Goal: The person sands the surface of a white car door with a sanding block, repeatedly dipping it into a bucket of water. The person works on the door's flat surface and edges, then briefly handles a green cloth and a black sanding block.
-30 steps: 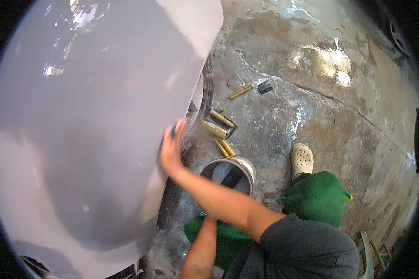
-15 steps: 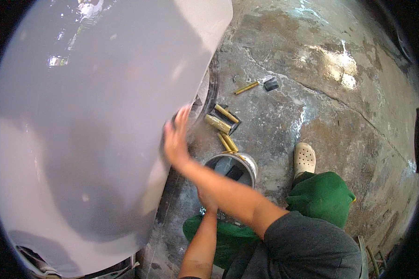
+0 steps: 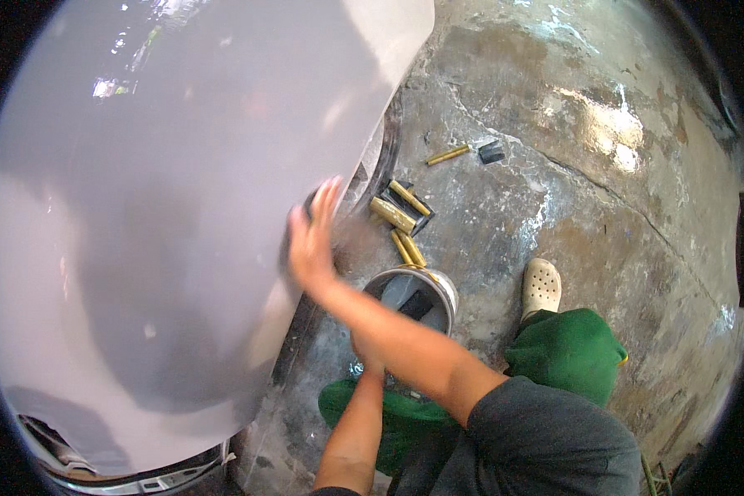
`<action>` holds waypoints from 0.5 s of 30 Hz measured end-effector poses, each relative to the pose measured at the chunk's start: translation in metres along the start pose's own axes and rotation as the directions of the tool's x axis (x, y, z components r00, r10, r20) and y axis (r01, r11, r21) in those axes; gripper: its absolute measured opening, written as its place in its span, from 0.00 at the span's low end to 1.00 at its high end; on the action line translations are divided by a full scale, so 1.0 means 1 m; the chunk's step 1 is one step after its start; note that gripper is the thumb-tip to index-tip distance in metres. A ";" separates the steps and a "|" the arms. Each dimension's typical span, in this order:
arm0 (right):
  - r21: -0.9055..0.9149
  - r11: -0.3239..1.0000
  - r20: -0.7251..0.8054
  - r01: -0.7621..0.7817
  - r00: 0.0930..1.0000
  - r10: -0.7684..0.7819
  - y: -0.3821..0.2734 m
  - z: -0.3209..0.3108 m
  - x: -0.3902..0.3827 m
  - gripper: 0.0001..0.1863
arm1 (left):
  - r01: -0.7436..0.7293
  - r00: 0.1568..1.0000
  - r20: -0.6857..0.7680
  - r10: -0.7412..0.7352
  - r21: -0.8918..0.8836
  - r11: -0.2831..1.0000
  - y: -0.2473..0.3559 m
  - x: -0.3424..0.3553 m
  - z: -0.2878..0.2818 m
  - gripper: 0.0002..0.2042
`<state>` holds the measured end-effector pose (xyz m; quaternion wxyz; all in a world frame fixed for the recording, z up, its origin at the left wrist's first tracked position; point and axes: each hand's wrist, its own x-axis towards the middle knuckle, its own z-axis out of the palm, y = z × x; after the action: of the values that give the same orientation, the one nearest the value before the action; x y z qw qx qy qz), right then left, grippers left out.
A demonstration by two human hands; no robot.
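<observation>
A large, smooth, pale grey car panel (image 3: 182,207) fills the left side, its right edge running down beside my arm. My right hand (image 3: 310,252), slightly blurred, lies against the panel near that edge with its fingers stretched out. Whether anything thin lies under the palm cannot be seen. My left hand (image 3: 367,351) is by the near rim of a round bucket (image 3: 450,291), below my right forearm, which covers most of it; its fingers are hidden. Greyish liquid and a dark rectangular piece (image 3: 417,305) are inside the bucket.
Several yellowish cylinders (image 3: 393,215) and dark sheets lie on the wet concrete floor (image 3: 636,273) beyond the bucket. Farther off are a thin yellowish rod (image 3: 447,155) and a curled dark piece (image 3: 491,152). A beige clog (image 3: 541,285) is on my right foot.
The view has shifted slightly, so the panel and floor things sit a little farther right. My right hand stays on the panel near its edge; my left hand stays by the bucket.
</observation>
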<state>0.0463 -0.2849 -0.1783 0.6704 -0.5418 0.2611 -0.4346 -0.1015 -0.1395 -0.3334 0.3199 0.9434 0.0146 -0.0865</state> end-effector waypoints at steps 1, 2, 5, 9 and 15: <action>-0.005 1.000 0.103 -0.001 0.995 0.001 -0.015 0.008 -0.042 0.40 | 0.015 0.999 -0.031 -0.014 0.048 0.999 -0.008 0.002 -0.004 0.23; -0.017 0.995 0.163 0.100 0.982 -0.096 -0.019 0.013 -0.080 0.42 | 0.018 0.999 -0.041 -0.014 0.094 0.995 -0.012 0.002 -0.001 0.23; 0.012 0.999 0.458 0.047 0.887 -0.047 -0.028 0.008 -0.154 0.43 | -0.018 0.997 -0.073 0.029 0.151 0.988 -0.019 -0.001 0.001 0.23; 0.039 0.999 0.341 -0.019 0.940 0.004 -0.015 0.001 -0.102 0.43 | 0.028 0.997 -0.080 -0.018 0.123 0.992 -0.030 0.002 0.007 0.24; 0.191 0.977 -0.023 -0.097 0.994 0.103 0.018 -0.015 0.050 0.38 | 0.038 0.999 0.009 -0.038 0.054 0.998 -0.043 0.013 0.007 0.25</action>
<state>0.0636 -0.3355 -0.1940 0.7355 -0.4546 0.2564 -0.4320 -0.0933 -0.1100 -0.3667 0.2930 0.9507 0.0286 -0.0977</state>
